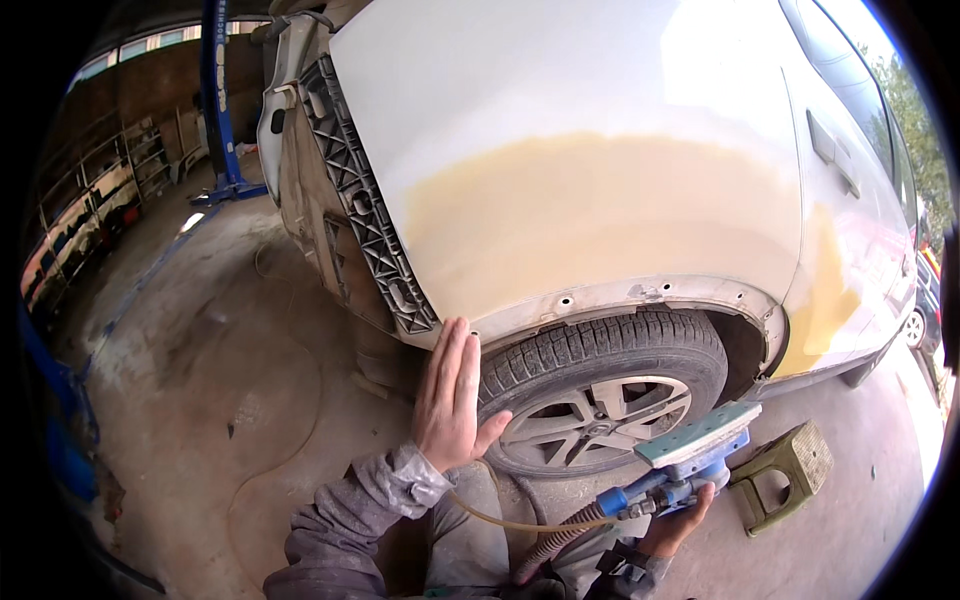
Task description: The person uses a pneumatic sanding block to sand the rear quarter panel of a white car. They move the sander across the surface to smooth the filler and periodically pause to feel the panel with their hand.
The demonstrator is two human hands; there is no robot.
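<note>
In front of me is a white car's rear side panel (560,90) with a wide patch of tan filler (610,205) above the wheel arch. My left hand (452,400) is stretched out flat, its fingertips at the panel's lower corner beside the tyre (610,345). Whether they press on the metal I cannot tell. Low at the right, my right hand (682,525) grips a blue air sander (690,470) from below, its long pale green pad (698,434) turned upward and apart from the car. A ribbed hose (560,540) and a thin yellowish air line (525,522) run from the tool toward me.
A small greenish step stool (785,475) stands right of the sander. The bumper is off, baring a black plastic bracket (365,205) at the panel's edge. A blue lift post (217,100) and shelves (95,200) are at the far left. A thin hose crosses the concrete floor (200,420).
</note>
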